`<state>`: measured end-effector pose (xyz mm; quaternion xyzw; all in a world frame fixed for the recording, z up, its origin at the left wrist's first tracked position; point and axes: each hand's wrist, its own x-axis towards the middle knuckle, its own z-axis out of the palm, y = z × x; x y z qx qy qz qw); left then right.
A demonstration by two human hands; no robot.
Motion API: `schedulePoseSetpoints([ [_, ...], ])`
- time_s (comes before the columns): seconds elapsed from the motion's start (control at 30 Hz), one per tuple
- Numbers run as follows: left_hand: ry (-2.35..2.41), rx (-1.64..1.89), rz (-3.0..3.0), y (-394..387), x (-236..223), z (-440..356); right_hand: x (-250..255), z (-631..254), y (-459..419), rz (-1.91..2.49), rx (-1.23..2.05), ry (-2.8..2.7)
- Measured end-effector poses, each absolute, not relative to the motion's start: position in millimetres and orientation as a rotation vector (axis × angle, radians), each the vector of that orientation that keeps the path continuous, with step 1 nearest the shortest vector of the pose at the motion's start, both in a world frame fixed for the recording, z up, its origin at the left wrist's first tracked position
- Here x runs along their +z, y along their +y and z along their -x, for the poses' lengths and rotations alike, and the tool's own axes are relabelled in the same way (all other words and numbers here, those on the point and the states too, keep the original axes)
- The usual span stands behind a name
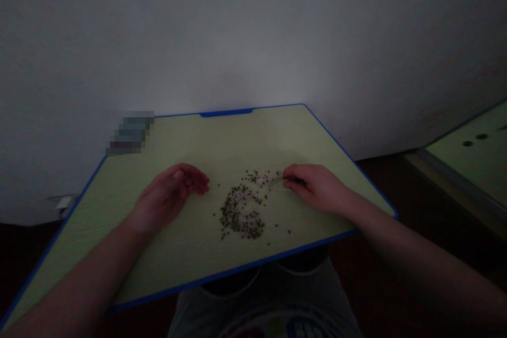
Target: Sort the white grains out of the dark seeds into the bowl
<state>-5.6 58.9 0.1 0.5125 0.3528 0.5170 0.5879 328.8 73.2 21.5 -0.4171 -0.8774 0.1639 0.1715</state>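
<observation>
A loose pile of small dark beans and pale, rice-like grains (242,216) lies on the light wood-look folding table (222,142). A smaller scatter of the same mix (259,178) is just behind it. My right hand (315,185) pinches the handle of a thin, slender utensil (276,181) whose end points left at that scatter; the dim light hides whether it is a spoon or a fork. Left of the pile, my left hand (170,193) rests with its fingers loosely curved and nothing visible in them.
A blurred-out flat item (130,133) sits at the table's far left corner. Blue edging (225,113) runs around the tabletop, close to a pale wall (245,37). A few stray beans (289,232) lie near the front edge. At the right stands a light wooden panel (475,153).
</observation>
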Motion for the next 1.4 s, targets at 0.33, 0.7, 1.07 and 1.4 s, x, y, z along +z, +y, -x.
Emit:
schedulePoseSetpoints([
  [0.33, 0.85, 1.202, -1.16, 59.2, 1.1, 4.2, 26.2, -344.5, 61.3, 1.01, 0.511, -2.627],
  [0.7, 0.82, 1.205, -1.171, 59.6, -1.8, 7.0, 19.8, -325.7, 49.2, 1.263, 0.436, -2.471],
  [1.07, 0.833, 1.212, -1.147, 58.7, -1.4, 6.1, 25.2, -315.2, 57.4, 1.174, 0.452, -2.542],
  [1.4, 0.837, 1.203, -1.148, 59.0, -0.1, 5.9, 24.2, -322.6, 52.8, 1.104, 0.511, -2.615],
])
